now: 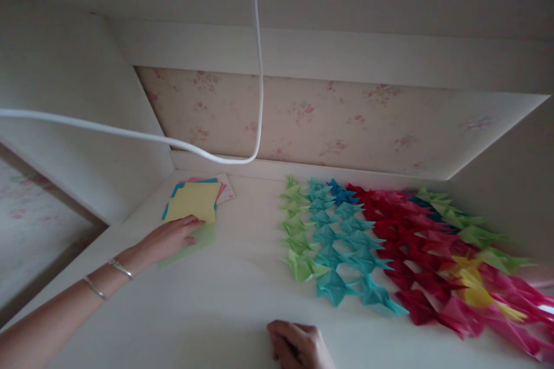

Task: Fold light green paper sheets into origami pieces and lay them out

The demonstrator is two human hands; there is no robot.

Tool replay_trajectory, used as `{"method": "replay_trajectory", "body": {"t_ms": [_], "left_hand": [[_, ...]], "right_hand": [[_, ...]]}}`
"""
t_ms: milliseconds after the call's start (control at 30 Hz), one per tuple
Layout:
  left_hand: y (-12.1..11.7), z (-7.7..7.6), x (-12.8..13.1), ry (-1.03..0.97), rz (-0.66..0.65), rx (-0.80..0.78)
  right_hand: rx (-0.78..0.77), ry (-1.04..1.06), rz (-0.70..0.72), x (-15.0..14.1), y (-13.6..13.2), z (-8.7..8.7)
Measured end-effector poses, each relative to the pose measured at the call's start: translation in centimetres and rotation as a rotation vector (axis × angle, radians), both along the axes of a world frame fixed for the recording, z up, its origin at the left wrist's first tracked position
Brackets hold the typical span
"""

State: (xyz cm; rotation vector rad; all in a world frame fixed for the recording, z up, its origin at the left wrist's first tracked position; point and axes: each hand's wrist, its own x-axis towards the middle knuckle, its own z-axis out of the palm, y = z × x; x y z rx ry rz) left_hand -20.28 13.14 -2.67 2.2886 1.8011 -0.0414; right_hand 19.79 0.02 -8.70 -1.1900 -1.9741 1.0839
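My left hand (175, 237) reaches to the paper stack at the back left, its fingers bent and thumb close to them. It is closed on a light green sheet of paper (199, 245), which slants down toward me and looks slightly blurred. A yellow sheet (193, 199) lies on top of the stack, touching or just under my fingertips. Blue and pink sheets stick out beneath it. My right hand (300, 346) rests at the front edge of the view with fingers curled in, and nothing shows in it.
Rows of folded paper cranes stand on the right of the white tabletop (242, 277): green (298, 236), turquoise (333, 285), red (418, 305) and a yellow one (471, 282). A white cable (259, 69) hangs across the view. Panels enclose the back and sides.
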Motion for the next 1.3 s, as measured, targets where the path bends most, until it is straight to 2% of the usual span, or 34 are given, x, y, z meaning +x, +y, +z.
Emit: {"method": "replay_trajectory", "body": {"t_ms": [200, 367, 467, 600, 700, 800, 933, 1133, 1300], "left_hand": [[1.1, 0.5, -0.6, 0.038, 0.05, 0.04], [1.4, 0.7, -1.0, 0.053, 0.036, 0.047], [0.4, 1.1, 0.0, 0.064, 0.028, 0.101], [-2.5, 1.2, 1.5, 0.071, 0.004, 0.138], [-4.9, 0.4, 1.4, 0.088, 0.01, 0.131], [-6.3, -0.5, 0.6, 0.128, 0.048, 0.129], [-6.7, -0.9, 0.2, 0.164, 0.008, 0.125], [-6.9, -0.3, 0.8, 0.21, -0.067, 0.141], [-6.6, -0.1, 1.4, 0.269, -0.041, 0.182]], "right_hand": [[-0.021, 0.001, 0.068, 0.4, 0.4, 2.4], [-0.029, -0.014, 0.062, 0.5, 0.3, 3.3], [-0.03, -0.02, 0.043, 0.4, 0.1, 3.5], [-0.027, -0.022, 0.026, 0.4, -0.1, 3.6], [-0.039, -0.027, 0.024, 0.4, 0.1, 3.6], [-0.05, -0.034, 0.029, 0.4, 0.2, 3.6], [-0.031, -0.045, 0.019, 0.3, 0.2, 3.7], [-0.01, -0.063, 0.001, 0.2, 0.1, 3.7], [0.002, -0.08, -0.01, 0.1, 0.2, 3.5]]}}
